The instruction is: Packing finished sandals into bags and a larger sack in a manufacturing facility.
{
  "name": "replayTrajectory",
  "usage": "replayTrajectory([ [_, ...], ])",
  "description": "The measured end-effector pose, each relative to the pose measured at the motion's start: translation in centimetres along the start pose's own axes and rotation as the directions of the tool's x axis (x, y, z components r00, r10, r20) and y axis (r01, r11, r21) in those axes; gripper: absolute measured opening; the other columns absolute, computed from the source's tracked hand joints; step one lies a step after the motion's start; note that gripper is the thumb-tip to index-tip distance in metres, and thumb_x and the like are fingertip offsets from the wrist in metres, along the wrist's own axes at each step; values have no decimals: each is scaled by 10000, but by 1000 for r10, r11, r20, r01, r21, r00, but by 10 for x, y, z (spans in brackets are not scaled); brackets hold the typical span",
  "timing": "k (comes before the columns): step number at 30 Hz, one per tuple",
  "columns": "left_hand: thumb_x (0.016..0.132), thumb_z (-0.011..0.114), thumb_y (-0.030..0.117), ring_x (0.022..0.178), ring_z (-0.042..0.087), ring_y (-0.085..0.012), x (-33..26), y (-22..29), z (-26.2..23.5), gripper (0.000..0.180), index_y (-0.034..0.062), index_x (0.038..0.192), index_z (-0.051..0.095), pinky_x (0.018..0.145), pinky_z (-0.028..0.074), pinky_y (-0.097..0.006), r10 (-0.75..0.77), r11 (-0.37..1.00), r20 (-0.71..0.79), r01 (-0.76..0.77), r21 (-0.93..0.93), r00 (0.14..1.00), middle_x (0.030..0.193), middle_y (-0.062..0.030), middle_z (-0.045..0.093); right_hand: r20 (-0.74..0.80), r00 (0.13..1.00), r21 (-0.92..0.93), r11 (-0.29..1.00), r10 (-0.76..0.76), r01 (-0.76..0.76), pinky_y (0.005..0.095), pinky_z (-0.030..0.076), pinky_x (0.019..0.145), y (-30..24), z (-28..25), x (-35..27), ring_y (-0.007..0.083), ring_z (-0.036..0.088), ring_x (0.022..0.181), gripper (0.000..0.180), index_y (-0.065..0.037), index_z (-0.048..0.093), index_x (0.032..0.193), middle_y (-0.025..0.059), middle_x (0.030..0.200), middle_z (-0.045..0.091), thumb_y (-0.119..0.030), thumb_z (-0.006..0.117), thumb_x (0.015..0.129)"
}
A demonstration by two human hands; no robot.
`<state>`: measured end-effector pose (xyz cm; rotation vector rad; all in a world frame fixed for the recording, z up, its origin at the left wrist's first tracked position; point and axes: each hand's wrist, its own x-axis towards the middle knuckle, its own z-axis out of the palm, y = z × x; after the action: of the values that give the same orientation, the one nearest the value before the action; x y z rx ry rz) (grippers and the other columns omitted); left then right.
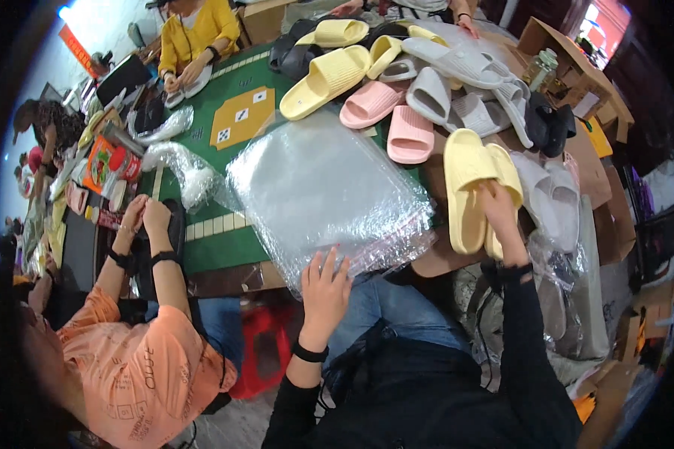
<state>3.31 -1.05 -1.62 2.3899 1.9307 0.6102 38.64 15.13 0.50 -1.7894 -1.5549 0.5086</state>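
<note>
My right hand (499, 209) is closed on a pair of yellow slippers (466, 179) at the table's right side, its fingers at the opening under the strap. The two slippers stand side by side, toes away from me. My left hand (326, 292) lies with fingers stretched out on the near edge of a stack of clear plastic bags (314, 179). Beyond the bags rises a pile of loose slippers: yellow (326, 82), pink (410, 136) and grey (429, 97) ones. Grey-white slippers in clear plastic (553, 198) lie right of my right hand.
The green table (217, 247) bears an orange-yellow card (242, 116) and crumpled plastic bags (191, 176). A person in an orange shirt (146, 374) sits on my left, and one in yellow (198, 34) works across. Cardboard boxes (577, 60) line the right. A red stool (266, 352) stands below.
</note>
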Motion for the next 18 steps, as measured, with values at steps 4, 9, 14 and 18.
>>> replayTrajectory([
  [4, 769, 726, 203, 1180, 468, -367, 15, -3, -3, 463, 76, 1201, 617, 961, 382, -487, 29, 988, -18, -32, -154, 999, 1333, -125, 509, 123, 992, 315, 946, 34, -71, 322, 440, 907, -34, -51, -77, 207, 587, 1036, 327, 24, 586, 1170, 136, 1113, 636, -126, 599, 879],
  [9, 761, 734, 294, 1195, 454, -351, 19, -20, -10, 465, 73, 1158, 632, 1010, 326, -505, 141, 970, 4, -137, -202, 990, 1290, -118, 533, 714, 619, 491, 864, -327, -110, 342, 380, 1014, -59, -85, -106, 213, 527, 1171, 424, 17, 543, 1267, 135, 1256, 591, -69, 632, 862],
  [14, 793, 710, 276, 1235, 424, -364, 16, -18, -20, 480, 182, 1252, 605, 1012, 309, -520, -26, 1000, 35, 26, 10, 999, 1367, -97, 490, 850, 128, 503, 859, -511, 89, 370, 355, 1042, -88, -65, -100, 289, 489, 1230, 452, -14, 569, 1265, 175, 1295, 547, -133, 678, 843],
  [18, 795, 706, 270, 1230, 431, -363, 11, -25, -16, 448, 176, 1225, 624, 996, 328, -509, -4, 1000, 29, 4, -17, 1000, 1361, -95, 500, 836, 4, 545, 832, -548, 108, 385, 386, 1011, -92, -49, -111, 316, 525, 1171, 413, -12, 595, 1216, 173, 1241, 578, -136, 682, 831],
])
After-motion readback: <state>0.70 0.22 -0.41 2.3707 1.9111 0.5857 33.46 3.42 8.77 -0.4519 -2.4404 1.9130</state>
